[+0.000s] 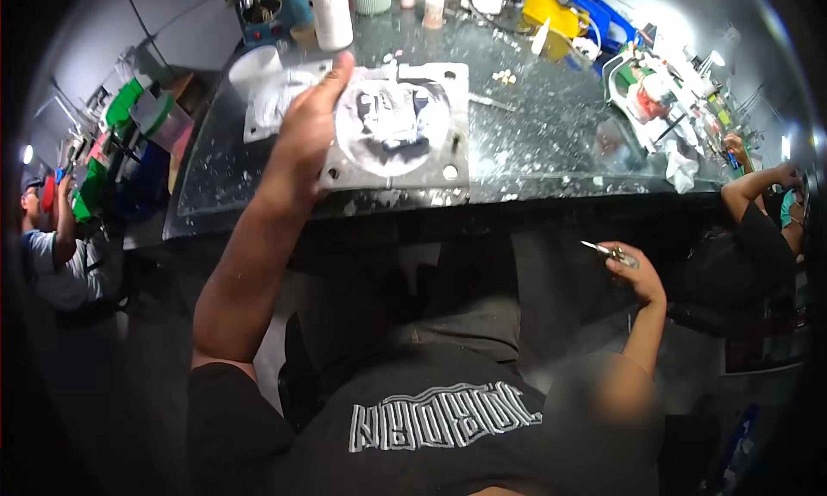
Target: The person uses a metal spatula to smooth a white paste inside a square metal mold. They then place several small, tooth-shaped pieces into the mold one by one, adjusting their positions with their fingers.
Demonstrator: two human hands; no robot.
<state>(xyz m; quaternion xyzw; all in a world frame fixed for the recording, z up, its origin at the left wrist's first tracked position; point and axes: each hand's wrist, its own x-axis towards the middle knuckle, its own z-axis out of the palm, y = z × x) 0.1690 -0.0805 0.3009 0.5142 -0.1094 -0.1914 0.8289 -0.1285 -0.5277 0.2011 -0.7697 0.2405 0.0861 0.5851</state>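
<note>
My left hand [308,139] grips the left edge of a square metal plate [458,117], thumb up and fingers mostly hidden. White plaster [392,108] fills the plate's round hollow, with a dark-edged shape sunk in it. Another metal plate with white plaster [274,104] lies to the left, partly behind my hand. Off to the right, below the table edge, my right hand [639,278] is closed around a small knife [613,254], its pointed blade aimed left, well apart from the plate.
White crumbs dot the dark table [543,143]. A slim tool [493,104] lies right of the plate. Behind stand a white cup [256,69] and a white bottle [332,15]. A cluttered tray [627,96] and crumpled tissue [682,172] are at right. People work at both sides.
</note>
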